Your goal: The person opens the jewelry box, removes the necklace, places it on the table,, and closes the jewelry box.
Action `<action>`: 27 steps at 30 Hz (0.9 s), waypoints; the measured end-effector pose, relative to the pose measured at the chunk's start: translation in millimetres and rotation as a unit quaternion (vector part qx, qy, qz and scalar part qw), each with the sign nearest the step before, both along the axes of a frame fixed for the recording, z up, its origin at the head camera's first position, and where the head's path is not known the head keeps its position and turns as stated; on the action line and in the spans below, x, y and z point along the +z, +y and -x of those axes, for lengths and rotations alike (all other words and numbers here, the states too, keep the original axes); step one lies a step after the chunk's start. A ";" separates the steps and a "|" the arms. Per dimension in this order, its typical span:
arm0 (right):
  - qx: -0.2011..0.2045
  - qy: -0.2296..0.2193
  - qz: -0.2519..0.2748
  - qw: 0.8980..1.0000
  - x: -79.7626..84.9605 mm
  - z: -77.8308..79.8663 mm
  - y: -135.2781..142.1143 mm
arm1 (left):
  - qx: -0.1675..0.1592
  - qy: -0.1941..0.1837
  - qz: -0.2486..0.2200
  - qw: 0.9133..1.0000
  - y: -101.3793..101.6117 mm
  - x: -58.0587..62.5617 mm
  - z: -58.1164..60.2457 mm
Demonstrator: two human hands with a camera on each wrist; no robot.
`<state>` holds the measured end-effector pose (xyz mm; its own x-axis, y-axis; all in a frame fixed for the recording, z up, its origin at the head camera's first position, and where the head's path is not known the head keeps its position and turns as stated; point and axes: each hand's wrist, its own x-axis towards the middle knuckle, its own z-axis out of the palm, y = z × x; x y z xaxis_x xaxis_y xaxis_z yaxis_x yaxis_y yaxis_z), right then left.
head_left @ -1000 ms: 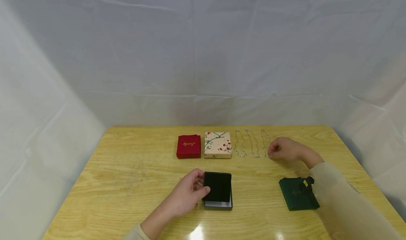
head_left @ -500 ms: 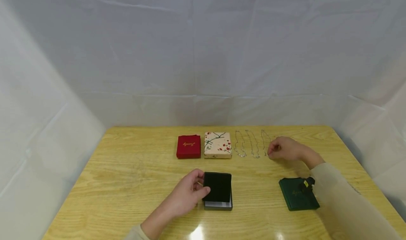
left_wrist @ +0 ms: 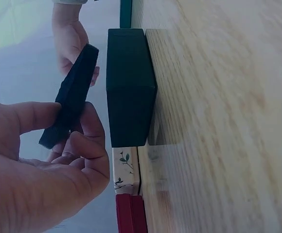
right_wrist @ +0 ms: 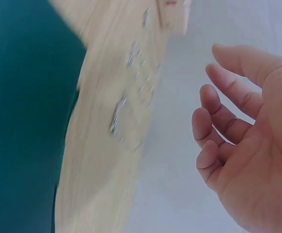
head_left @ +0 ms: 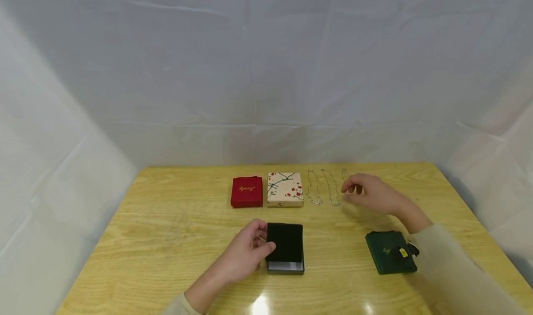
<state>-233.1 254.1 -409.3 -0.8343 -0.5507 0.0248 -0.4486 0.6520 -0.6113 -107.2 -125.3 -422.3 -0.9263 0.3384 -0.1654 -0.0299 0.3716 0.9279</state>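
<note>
Pinched between the thumb and fingers of my left hand (head_left: 245,252) is a black velvet pad (head_left: 285,241), tilted over a small dark box base (head_left: 285,269). In the left wrist view the pad (left_wrist: 75,92) shows edge-on, apart from the dark green box (left_wrist: 131,87). My right hand (head_left: 374,194) hovers over the back right of the table, thumb and fingers loosely bent and apart with nothing between them. Beneath it lies a thin silver necklace (head_left: 344,171), partly hidden in the head view. Two more necklaces, one on the left (head_left: 314,188) and one in the middle (head_left: 331,188), lie alongside.
A red box (head_left: 247,192) with gold lettering and a cream floral box (head_left: 285,190) stand side by side at the back. The green box lid (head_left: 390,252) lies at right, beside the right sleeve. White cloth (head_left: 258,74) hangs behind the wooden table (head_left: 166,236).
My right hand was down with fingertips at the lower end of the rightmost necklace; it has lifted off and its thumb and finger have parted. My left hand keeps holding the pad.
</note>
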 end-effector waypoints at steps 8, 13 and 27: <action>0.016 0.054 0.041 0.998 -1.0 -33.6 -34.9 | 0.007 0.010 -0.033 0.999 0.8 3.8 2.4; 0.029 0.039 0.068 0.997 -4.0 -59.0 -59.2 | 0.015 -0.001 -0.049 0.999 2.1 4.7 2.7; 0.052 0.094 0.033 0.994 -13.3 -100.6 -102.0 | 0.016 -0.015 -0.074 0.997 6.9 2.7 2.9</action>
<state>-132.5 152.1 -422.5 -0.7504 -0.6257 0.2131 -0.6212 0.5574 -0.5509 -110.1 -118.4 -419.5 -0.9325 0.3313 -0.1436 -0.0685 0.2282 0.9712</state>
